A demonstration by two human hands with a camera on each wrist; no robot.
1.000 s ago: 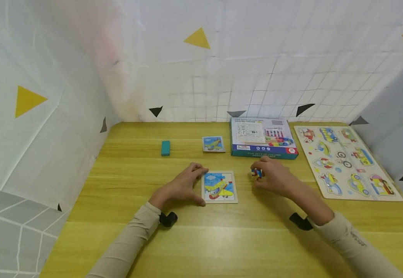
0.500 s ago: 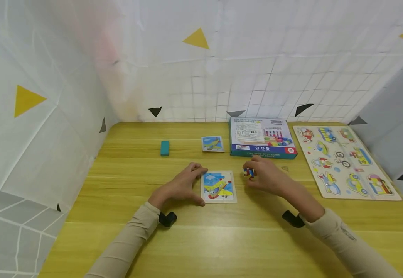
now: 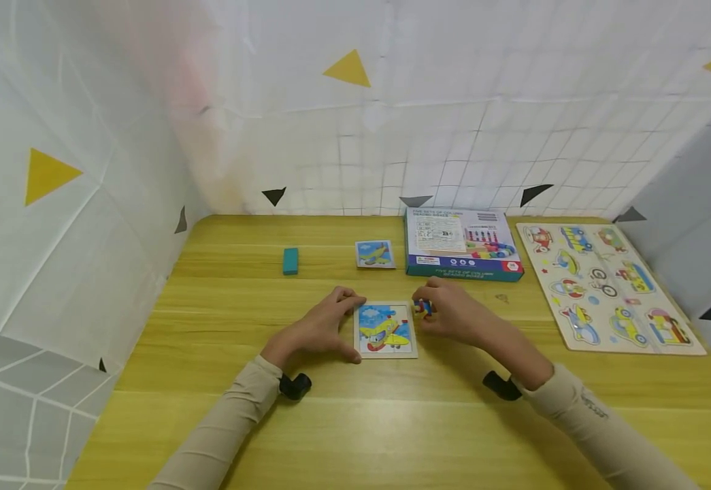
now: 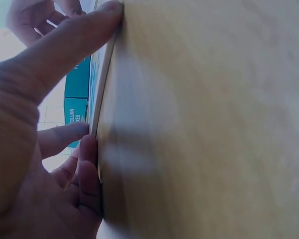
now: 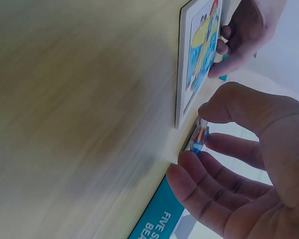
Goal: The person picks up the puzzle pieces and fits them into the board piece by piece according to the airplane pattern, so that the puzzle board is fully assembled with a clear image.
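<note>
My left hand (image 3: 320, 325) holds the left edge of a small wooden airplane jigsaw puzzle (image 3: 386, 330), thumb by the near corner and a finger at the far corner. The frame lies flat, with a pale gap at its upper right. My right hand (image 3: 458, 312) pinches a small red, yellow and blue puzzle piece (image 3: 424, 308) between thumb and fingers, just right of the frame. In the right wrist view that piece (image 5: 200, 138) is tilted on edge, apart from the frame (image 5: 179, 94).
Behind the puzzle lies an airplane picture card (image 3: 375, 254), with a teal block (image 3: 290, 261) to its left. A boxed bead set (image 3: 464, 245) stands behind my right hand. Farther right lies a vehicle peg-puzzle board (image 3: 612, 289). A small brownish mark (image 3: 502, 298) shows on the table.
My right hand has moved left with the puzzle piece, closing in on the frame's right edge. My left hand and the frame have stayed in place.
</note>
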